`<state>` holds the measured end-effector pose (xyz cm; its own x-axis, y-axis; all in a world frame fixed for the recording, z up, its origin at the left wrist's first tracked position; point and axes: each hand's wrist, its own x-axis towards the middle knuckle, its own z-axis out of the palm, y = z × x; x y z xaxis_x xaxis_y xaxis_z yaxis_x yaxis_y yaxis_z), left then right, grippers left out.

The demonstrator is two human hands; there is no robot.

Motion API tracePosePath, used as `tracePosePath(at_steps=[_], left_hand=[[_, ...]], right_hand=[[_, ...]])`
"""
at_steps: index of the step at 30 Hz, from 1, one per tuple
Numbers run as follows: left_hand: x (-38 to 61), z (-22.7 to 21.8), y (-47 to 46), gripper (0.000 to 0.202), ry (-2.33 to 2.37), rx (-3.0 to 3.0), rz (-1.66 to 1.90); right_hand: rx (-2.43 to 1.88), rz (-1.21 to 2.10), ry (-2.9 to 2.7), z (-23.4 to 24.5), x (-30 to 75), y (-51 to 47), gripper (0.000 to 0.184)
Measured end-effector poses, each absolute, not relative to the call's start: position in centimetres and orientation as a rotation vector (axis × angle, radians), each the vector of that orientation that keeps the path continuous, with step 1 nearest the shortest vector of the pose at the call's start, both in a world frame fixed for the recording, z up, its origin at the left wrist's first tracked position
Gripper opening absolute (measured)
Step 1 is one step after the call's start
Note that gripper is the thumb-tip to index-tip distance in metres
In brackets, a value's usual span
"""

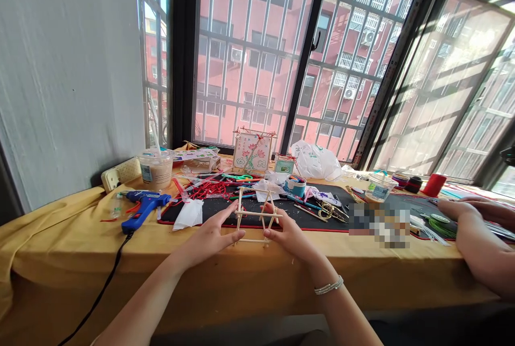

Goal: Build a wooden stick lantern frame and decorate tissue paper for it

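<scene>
A small frame of thin wooden sticks stands at the near edge of a black mat on the yellow-covered table. My left hand steadies its left side, fingers stretched out and touching the sticks. On the right side, my right hand pinches the frame's lower sticks. A bead bracelet circles my right wrist.
A blue glue gun with a black cord lies at left, near a lidded drink cup. A finished paper lantern, red cords, scissors, tape and a white bag clutter the mat's far side. Another person's hands work at right.
</scene>
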<state>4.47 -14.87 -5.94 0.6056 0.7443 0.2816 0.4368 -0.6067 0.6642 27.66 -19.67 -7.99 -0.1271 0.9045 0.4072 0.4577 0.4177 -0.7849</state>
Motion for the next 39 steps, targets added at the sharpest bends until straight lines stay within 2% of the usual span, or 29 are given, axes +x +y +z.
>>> tracePosePath(at_steps=[6, 13, 17, 22, 30, 39], left_hand=[[4.4, -5.8, -14.8, 0.087, 0.966, 2.273, 0.754], [4.4, -5.6, -15.1, 0.101, 0.946, 2.286, 0.662], [4.4, -5.4, -15.1, 0.101, 0.984, 2.284, 0.666], [4.2, -5.8, -14.7, 0.099, 0.992, 2.28, 0.755], [4.3, -5.8, -14.9, 0.095, 1.013, 2.272, 0.747], [4.3, -5.7, -15.4, 0.099, 1.002, 2.276, 0.68]], right_hand=[[-1.244, 0.58, -1.731, -7.4, 27.2, -20.2, 0.057], [-1.238, 0.557, -1.753, -7.0, 27.0, -20.6, 0.054], [-1.218, 0.508, -1.773, -6.8, 26.8, -20.6, 0.052], [-1.324, 0.213, -1.684, -7.0, 27.6, -20.3, 0.038], [-1.789, -0.332, -1.558, -6.7, 33.6, -21.2, 0.022], [-2.094, -0.549, -1.559, -8.1, 35.9, -20.2, 0.017]])
